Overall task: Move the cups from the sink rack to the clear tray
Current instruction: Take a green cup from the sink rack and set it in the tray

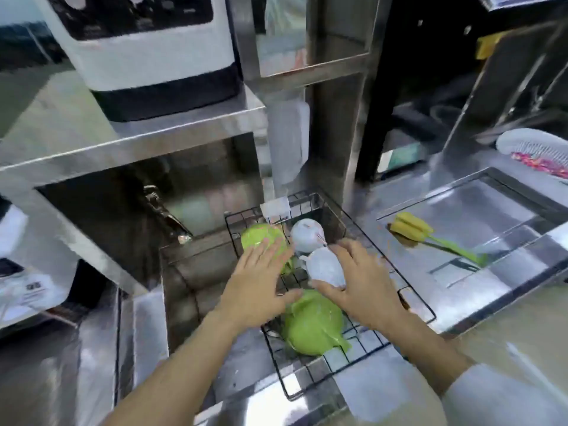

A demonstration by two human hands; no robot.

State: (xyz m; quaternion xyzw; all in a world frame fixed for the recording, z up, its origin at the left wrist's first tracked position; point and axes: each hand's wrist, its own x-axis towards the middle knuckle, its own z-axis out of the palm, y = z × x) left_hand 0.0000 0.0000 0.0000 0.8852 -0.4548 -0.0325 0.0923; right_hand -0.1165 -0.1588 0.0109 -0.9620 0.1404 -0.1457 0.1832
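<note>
Nearest in the black wire sink rack point(362, 342), a large green cup point(310, 324) is seen lying upside down. Just beyond it, the left hand point(261, 284) is spread with fingers apart, its fingertips laid on a second green cup point(261, 236) at the far left of the rack; nothing is clasped. The right hand point(359, 284) is likewise open, its thumb and fingers placed around a white cup point(322, 265) without a clear grip. Behind that, another white cup point(305, 233) is set near the rack's far wall. To the right, on the steel counter point(491, 315), the clear tray point(479, 216) is found, with a yellow-headed brush point(412, 230) lying in it. A white appliance point(147, 53) is placed on the shelf point(92, 142) at far left.
</note>
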